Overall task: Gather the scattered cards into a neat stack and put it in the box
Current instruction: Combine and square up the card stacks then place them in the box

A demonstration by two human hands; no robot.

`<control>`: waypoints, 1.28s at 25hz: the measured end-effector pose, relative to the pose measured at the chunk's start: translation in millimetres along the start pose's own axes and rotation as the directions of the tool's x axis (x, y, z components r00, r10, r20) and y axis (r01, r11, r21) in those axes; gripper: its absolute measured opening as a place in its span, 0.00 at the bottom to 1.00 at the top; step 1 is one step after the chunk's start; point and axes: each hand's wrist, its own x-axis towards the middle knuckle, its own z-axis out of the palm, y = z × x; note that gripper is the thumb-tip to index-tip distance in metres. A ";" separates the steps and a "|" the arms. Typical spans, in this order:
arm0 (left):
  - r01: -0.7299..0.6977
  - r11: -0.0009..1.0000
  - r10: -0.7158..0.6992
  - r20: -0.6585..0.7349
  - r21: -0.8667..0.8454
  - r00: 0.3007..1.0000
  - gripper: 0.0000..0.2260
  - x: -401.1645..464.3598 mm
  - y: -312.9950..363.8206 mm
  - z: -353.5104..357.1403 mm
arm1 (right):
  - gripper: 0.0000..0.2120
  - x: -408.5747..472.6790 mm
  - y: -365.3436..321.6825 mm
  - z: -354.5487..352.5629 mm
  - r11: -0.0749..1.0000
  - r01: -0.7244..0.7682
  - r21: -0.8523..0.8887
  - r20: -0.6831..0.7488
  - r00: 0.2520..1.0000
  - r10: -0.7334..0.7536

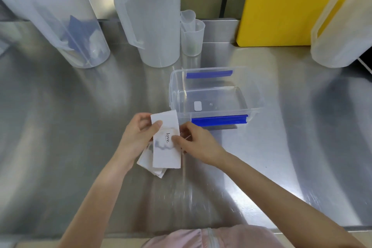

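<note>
- Both hands share the grip on the cards (166, 143): left hand (136, 139) pinches the far-left part of the pile, thumb over the top card, fingers behind; right hand (196, 143) presses its thumb on the right long edge, fingers under.
- Cards are lifted just off the tabletop (80, 127), near its middle and toward the near edge, in front of the person.
- Pile not squared: top card (printed "love.") sits straight, lower cards fan out at the near-left corner, poking past it.
- Long axis of the top card runs near-to-far, roughly at right angles to the near tabletop edge.
- Box (211, 94) is clear, open, empty apart from a small white tag on its floor; blue clips on its near and far sides. It lies just beyond and to the right of the cards, its near-left corner close to the pile's far end.
- Box long axis runs left-right, so the stack likely needs about a quarter turn to lie flat inside (my judgement).
- Right hand is nearer the box, so it is the likelier carrier.
- Step in hand: squaring up; boxing not yet begun.
- No loose cards seen elsewhere on the tabletop.
</note>
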 end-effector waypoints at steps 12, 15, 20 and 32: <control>0.053 0.898 -0.057 -0.004 0.436 0.998 0.16 16.9 -20.7 -1.2 | 0.18 13.5 9.3 33.9 0.925 -0.204 -0.321 0.026 0.974 0.224; 0.172 0.896 -0.185 -0.009 0.409 0.983 0.21 17.0 -27.7 -4.3 | 0.26 11.9 15.7 34.6 0.930 -0.304 -0.208 0.001 0.950 0.311; 0.359 0.886 -0.401 0.095 0.294 0.911 0.17 11.7 -30.4 -7.5 | 0.23 12.3 20.8 39.6 0.889 -0.405 0.212 0.109 0.914 0.390; 0.392 0.900 -0.357 0.195 -0.189 0.914 0.15 -14.2 -41.1 -10.3 | 0.22 -13.8 23.7 41.0 0.910 -0.239 0.338 0.145 0.969 0.201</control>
